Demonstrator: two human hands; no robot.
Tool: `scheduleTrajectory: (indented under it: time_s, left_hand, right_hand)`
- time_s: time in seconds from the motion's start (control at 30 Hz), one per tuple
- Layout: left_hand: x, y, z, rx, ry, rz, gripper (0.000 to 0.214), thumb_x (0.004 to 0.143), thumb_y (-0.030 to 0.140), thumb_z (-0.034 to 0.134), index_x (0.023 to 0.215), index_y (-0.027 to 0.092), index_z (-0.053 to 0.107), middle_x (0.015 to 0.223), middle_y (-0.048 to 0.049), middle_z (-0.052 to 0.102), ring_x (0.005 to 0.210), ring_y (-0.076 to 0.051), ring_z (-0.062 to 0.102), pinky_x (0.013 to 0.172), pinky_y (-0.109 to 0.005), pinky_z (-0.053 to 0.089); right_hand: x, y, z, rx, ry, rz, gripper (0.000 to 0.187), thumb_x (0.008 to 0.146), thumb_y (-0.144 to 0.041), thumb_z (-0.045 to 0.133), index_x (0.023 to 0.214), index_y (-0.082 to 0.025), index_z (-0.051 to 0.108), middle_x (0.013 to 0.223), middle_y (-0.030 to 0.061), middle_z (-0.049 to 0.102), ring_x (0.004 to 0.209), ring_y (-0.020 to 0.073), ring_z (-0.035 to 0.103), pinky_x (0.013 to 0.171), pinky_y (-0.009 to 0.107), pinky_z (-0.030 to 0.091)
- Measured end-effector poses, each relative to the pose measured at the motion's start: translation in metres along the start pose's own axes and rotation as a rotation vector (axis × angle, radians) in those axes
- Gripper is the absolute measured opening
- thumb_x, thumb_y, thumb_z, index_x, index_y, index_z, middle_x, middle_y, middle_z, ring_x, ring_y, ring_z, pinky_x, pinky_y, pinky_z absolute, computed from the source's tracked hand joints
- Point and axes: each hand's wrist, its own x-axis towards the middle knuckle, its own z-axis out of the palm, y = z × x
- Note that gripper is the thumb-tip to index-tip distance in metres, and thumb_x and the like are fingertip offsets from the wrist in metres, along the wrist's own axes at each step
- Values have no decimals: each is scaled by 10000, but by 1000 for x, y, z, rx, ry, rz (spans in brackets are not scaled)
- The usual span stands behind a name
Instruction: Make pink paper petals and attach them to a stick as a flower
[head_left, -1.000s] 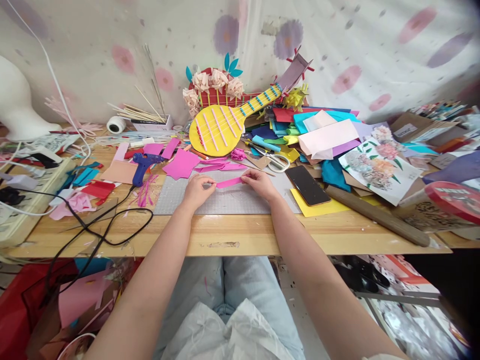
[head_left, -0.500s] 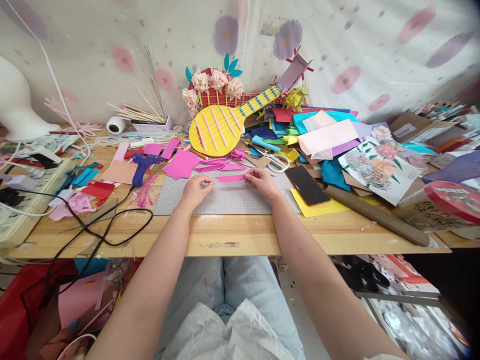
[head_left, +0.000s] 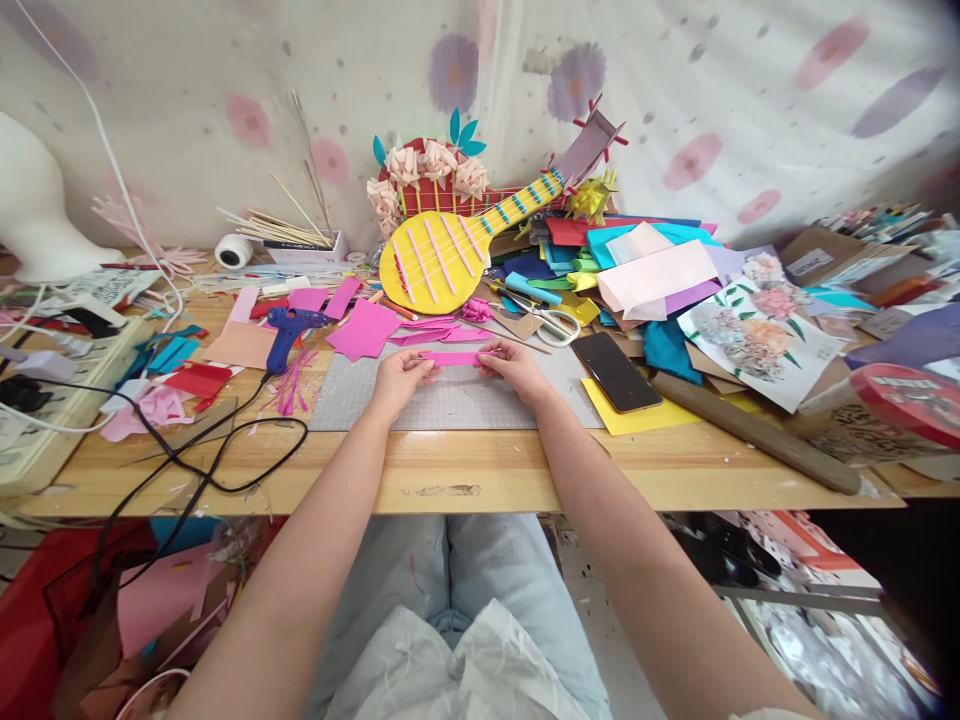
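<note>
A narrow magenta paper strip [head_left: 456, 359] stretches level between my two hands, above the grey cutting mat [head_left: 465, 405]. My left hand [head_left: 405, 380] pinches its left end, and my right hand [head_left: 517, 369] pinches the right end. Just beyond lie several more magenta strips [head_left: 431, 330] and a small rolled magenta paper flower [head_left: 477, 310]. Magenta paper pieces [head_left: 365, 329] with pointed edges rest to the left of the strips.
At the left are a blue glue gun [head_left: 285, 335] and its looping black cable [head_left: 225, 480]. Behind the mat leans a yellow paper lute [head_left: 431, 262]. Scissors [head_left: 559, 325], a phone [head_left: 616, 371] and a wooden stick [head_left: 754, 430] lie to the right.
My left hand has moved right and taken hold of the strip's left end. My right hand has shifted slightly left with the strip.
</note>
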Motion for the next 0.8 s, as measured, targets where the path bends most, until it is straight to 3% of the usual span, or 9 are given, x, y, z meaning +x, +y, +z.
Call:
scheduleTrajectory:
  time_s: [0.2, 0.6, 0.8]
  left_hand:
    - [-1, 4, 1, 8, 24, -18, 290, 655, 198, 676, 911, 127, 560, 692, -20, 659, 668, -149, 667, 592, -257, 547]
    - [0, 2, 3, 40, 88, -22, 309, 657, 106, 667, 911, 133, 492, 612, 7, 627, 586, -141, 659, 559, -252, 544]
    - [5, 1, 0, 44, 176, -2, 373, 662, 90, 645, 913, 173, 382, 602, 38, 609, 565, -146, 658, 525, -244, 541]
  right_hand:
    - [2, 3, 2, 16, 37, 9, 404, 544, -442, 740, 796, -198, 541, 641, -31, 607, 582, 97, 559, 605, 239, 452]
    - [5, 4, 2, -29, 115, 2, 393, 545, -407, 721, 811, -203, 516, 552, -59, 568, 556, 110, 569, 592, 249, 448]
    - [11, 10, -3, 40, 180, 3, 363, 541, -404, 716, 766, -190, 527, 615, -38, 603, 578, 97, 574, 621, 246, 461]
